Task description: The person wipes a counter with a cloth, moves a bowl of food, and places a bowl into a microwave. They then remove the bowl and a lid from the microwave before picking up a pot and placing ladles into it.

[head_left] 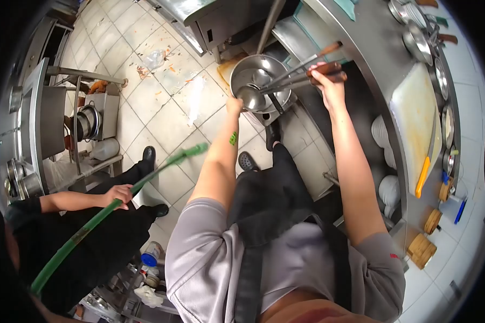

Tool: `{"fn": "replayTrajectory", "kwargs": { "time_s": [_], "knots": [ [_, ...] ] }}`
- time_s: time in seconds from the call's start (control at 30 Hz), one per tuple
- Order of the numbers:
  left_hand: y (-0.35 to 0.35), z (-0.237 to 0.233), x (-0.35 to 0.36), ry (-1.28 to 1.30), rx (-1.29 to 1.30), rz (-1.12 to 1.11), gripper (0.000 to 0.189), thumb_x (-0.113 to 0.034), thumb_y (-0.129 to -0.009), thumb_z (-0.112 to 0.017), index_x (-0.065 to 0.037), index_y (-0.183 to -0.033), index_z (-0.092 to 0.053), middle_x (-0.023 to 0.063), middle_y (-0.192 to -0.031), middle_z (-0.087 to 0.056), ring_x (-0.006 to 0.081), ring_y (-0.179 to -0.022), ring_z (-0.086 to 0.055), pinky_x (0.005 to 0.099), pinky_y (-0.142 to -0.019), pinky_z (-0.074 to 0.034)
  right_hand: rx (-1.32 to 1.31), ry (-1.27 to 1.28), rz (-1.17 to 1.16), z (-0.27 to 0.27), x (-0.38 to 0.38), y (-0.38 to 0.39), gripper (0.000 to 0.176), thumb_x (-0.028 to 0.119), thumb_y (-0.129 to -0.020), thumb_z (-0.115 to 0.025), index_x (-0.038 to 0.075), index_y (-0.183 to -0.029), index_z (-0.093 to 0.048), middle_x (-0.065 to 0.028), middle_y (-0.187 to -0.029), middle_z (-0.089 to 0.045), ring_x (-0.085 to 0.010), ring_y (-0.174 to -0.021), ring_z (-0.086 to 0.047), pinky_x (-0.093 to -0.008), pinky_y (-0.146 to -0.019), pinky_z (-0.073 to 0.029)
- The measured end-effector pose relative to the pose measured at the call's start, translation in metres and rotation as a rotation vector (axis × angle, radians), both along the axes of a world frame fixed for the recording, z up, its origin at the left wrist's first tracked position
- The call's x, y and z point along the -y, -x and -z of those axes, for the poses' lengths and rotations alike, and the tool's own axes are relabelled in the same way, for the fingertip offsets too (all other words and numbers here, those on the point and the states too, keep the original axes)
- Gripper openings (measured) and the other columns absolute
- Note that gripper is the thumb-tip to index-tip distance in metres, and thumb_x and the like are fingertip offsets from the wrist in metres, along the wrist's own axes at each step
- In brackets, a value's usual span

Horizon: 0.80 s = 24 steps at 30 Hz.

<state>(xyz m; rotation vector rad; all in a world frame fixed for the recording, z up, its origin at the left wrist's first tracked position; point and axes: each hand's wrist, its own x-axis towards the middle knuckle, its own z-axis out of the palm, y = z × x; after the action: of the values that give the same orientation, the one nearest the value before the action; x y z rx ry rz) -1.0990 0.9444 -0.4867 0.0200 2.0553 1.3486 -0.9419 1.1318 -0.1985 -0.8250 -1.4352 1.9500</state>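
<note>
A large stainless-steel bowl (275, 63) is in front of me at about knee height. My left hand (233, 106) is closed at its near left rim, with the fingertips partly hidden. Several long-handled ladles lean in the bowl, and one round ladle head (250, 99) is close to my left hand. My right hand (328, 86) is wrapped round the brown wooden handles (328, 70) of the ladles on the right. Another ladle handle (330, 49) sticks out just beyond those fingers.
At left a co-worker's hand (118, 197) holds a green hose-like pole (86, 229) across the aisle. Food scraps (143, 71) and a plastic bag (155, 59) litter the tiled floor. On the right counter lie a cutting board (415, 113) and an orange-handled knife (422, 177); stacked plates (389, 189) sit below.
</note>
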Motion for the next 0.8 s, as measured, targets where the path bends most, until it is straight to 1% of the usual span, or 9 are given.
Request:
{"fn": "replayTrajectory", "kwargs": {
  "time_s": [0.07, 0.2, 0.37, 0.47, 0.57, 0.6, 0.7, 0.77, 0.8],
  "knots": [
    [0.035, 0.013, -0.014, -0.003, 0.012, -0.02, 0.054, 0.006, -0.071, -0.04, -0.016, -0.119, -0.036, 0.0193, -0.1, -0.053, 0.0351, -0.066, -0.06, 0.0427, -0.046, -0.053, 0.012, 0.021, 0.038, 0.0, -0.01, 0.038, 0.031, 0.001, -0.07, -0.063, 0.004, -0.097, -0.049, -0.0066, -0.089, -0.057, -0.0167, -0.085, -0.056, -0.0289, -0.073, -0.046],
    [0.08, -0.061, -0.029, -0.027, 0.094, -0.07, 0.05, 0.006, -0.069, -0.035, -0.012, -0.116, -0.041, 0.0214, -0.088, -0.056, 0.0349, -0.058, -0.06, 0.0421, -0.044, -0.053, -0.007, -0.013, 0.001, 0.006, -0.028, 0.098, 0.031, 0.002, -0.071, -0.062, 0.004, -0.099, -0.048, -0.0082, -0.092, -0.057, -0.0183, -0.088, -0.056, -0.0318, -0.075, -0.046],
    [0.111, -0.071, -0.036, -0.057, 0.109, -0.173, 0.051, 0.006, -0.069, -0.033, -0.011, -0.117, -0.041, 0.0212, -0.085, -0.057, 0.0353, -0.058, -0.06, 0.0419, -0.043, -0.053, 0.019, -0.067, -0.068, 0.004, -0.048, 0.149, 0.033, 0.006, -0.07, -0.066, 0.005, -0.099, -0.05, -0.0079, -0.092, -0.057, -0.0182, -0.086, -0.056, -0.0315, -0.072, -0.047],
    [0.122, -0.066, -0.039, -0.164, 0.136, -0.226, 0.051, 0.004, -0.072, -0.036, -0.012, -0.12, -0.035, 0.0211, -0.089, -0.055, 0.036, -0.061, -0.06, 0.0432, -0.046, -0.054, -0.032, -0.126, -0.051, 0.016, -0.068, 0.174, 0.024, 0.004, -0.068, -0.066, 0.003, -0.088, -0.055, -0.0068, -0.085, -0.058, -0.0139, -0.073, -0.058, -0.0258, -0.064, -0.047],
    [0.138, 0.013, -0.04, -0.015, 0.059, -0.104, 0.049, 0.004, -0.073, -0.037, -0.012, -0.119, -0.034, 0.0213, -0.093, -0.054, 0.0349, -0.064, -0.06, 0.043, -0.046, -0.054, 0.027, -0.202, -0.108, 0.02, -0.087, 0.192, 0.033, 0.01, -0.068, -0.069, 0.004, -0.096, -0.053, -0.0068, -0.091, -0.057, -0.0168, -0.082, -0.057, -0.0291, -0.068, -0.047],
    [0.124, -0.048, -0.043, -0.083, 0.206, -0.144, 0.048, 0.005, -0.073, -0.038, -0.012, -0.118, -0.034, 0.0209, -0.097, -0.052, 0.0338, -0.066, -0.061, 0.0428, -0.047, -0.054, 0.04, -0.18, -0.138, 0.007, -0.084, 0.197, 0.031, 0.011, -0.068, -0.069, 0.003, -0.094, -0.054, -0.0065, -0.088, -0.058, -0.0158, -0.079, -0.057, -0.0284, -0.065, -0.047],
    [0.11, -0.085, -0.049, 0.002, 0.211, -0.197, 0.057, 0.006, -0.07, -0.04, -0.012, -0.124, -0.031, 0.0212, -0.104, -0.051, 0.0355, -0.078, -0.058, 0.0445, -0.048, -0.054, 0.084, -0.211, -0.212, 0.005, -0.09, 0.219, 0.023, 0.013, -0.067, -0.07, 0.002, -0.083, -0.057, -0.0054, -0.078, -0.059, -0.0134, -0.068, -0.056, -0.026, -0.059, -0.044],
    [0.105, -0.053, -0.052, 0.288, -0.115, -0.128, 0.064, -0.011, -0.07, -0.055, 0.002, -0.126, -0.025, 0.0276, -0.114, -0.044, 0.0373, -0.093, -0.053, 0.0393, -0.077, -0.047, 0.111, -0.27, -0.256, 0.014, -0.101, 0.241, 0.019, 0.014, -0.066, -0.07, 0.002, -0.074, -0.058, -0.0046, -0.07, -0.059, -0.0119, -0.059, -0.055, -0.0244, -0.056, -0.042],
    [0.095, -0.064, -0.056, 0.327, -0.17, -0.28, 0.067, -0.015, -0.069, -0.058, 0.005, -0.125, -0.025, 0.0277, -0.114, -0.044, 0.0369, -0.097, -0.051, 0.0369, -0.082, -0.043, 0.192, -0.232, -0.174, 0.021, -0.106, 0.25, 0.022, 0.018, -0.065, -0.071, 0.001, -0.072, -0.058, -0.0052, -0.07, -0.059, -0.0119, -0.059, -0.055, -0.0251, -0.056, -0.041]
  ]
}}
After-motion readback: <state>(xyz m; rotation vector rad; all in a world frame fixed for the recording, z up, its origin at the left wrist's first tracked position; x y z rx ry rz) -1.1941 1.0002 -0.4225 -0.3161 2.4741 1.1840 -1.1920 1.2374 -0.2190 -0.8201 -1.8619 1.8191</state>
